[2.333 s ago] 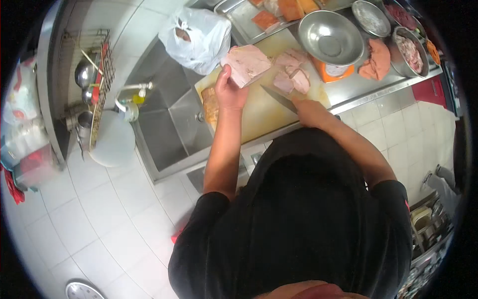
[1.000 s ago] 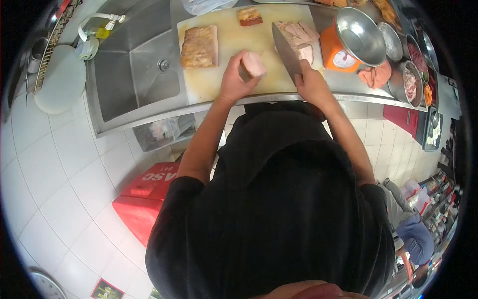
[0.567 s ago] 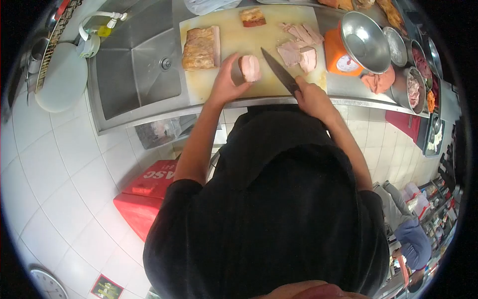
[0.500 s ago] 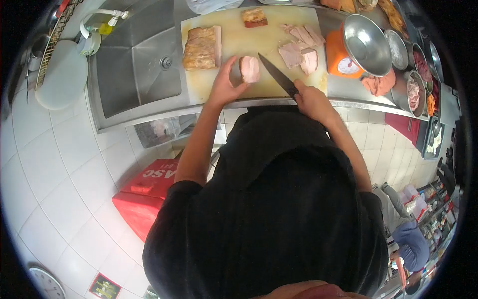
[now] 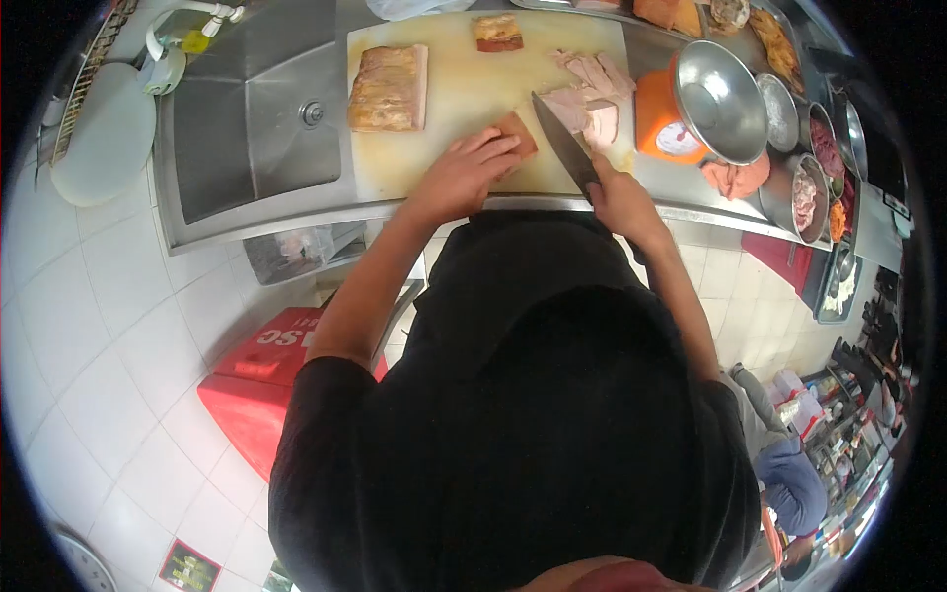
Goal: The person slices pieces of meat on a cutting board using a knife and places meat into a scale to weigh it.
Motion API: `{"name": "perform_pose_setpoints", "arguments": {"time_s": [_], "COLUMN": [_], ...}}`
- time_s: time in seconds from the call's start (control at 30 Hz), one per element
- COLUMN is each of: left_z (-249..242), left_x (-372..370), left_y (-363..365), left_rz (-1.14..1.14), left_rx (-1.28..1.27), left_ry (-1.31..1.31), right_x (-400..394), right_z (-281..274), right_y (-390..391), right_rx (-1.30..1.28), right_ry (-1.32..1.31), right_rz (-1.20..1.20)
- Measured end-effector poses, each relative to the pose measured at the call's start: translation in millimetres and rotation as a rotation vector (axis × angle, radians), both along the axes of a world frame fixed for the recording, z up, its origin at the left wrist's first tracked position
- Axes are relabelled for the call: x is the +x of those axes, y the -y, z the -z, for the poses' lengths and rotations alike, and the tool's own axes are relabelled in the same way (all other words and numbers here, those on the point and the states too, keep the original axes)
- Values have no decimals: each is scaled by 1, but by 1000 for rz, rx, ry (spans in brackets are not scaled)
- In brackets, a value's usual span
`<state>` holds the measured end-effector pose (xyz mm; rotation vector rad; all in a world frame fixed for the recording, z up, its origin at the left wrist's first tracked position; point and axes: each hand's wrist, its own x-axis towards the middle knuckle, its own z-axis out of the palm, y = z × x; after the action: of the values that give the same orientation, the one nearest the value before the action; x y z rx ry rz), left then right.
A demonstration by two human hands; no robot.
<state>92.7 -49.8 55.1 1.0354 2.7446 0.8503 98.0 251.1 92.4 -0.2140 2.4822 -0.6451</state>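
Note:
My left hand (image 5: 472,170) lies over a small meat block (image 5: 517,135) on the cutting board (image 5: 454,79), its fingers closed on the block's left side. My right hand (image 5: 623,200) is wrapped round the handle of a knife (image 5: 563,141). The blade points up and to the left, just right of the block. A large browned slab (image 5: 389,89) lies at the board's left, and a smaller browned piece (image 5: 497,34) near the far edge. Pale slices (image 5: 596,75) and a cut chunk (image 5: 601,122) lie at the right, beyond the blade.
An orange scale (image 5: 668,116) with a metal bowl (image 5: 720,102) stands right of the board. Further right are bowls of meat (image 5: 805,199). At the left is a steel sink (image 5: 256,118). A red box (image 5: 258,380) sits below, and another person (image 5: 791,485) is at lower right.
My left hand has come over the block, which now shows its brown side instead of its pale cut face. The knife blade has turned slightly more upright. The whole view has shifted a little.

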Motion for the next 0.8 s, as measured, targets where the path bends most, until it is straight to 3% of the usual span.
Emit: {"name": "perform_pose_setpoints", "arguments": {"time_s": [0.07, 0.17, 0.27, 0.5, 0.8], "left_z": [12, 27, 34, 18, 25], "left_x": [6, 17, 18, 20, 12], "left_y": [1, 18, 29, 0, -11], "left_rz": [4, -295, -478, -323, -323], "left_rx": [66, 189, 402, 224, 121], "left_ry": [12, -28, 155, 254, 59], "right_x": [4, 10, 16, 18, 23], "right_z": [-1, 7, 10, 12, 17], "right_y": [-1, -6, -11, -11, -9], "right_rx": [-9, 13, -16, -48, -66], "right_ry": [-21, -9, -49, -44, -77], "right_rz": [13, 33, 51, 62, 17]}}
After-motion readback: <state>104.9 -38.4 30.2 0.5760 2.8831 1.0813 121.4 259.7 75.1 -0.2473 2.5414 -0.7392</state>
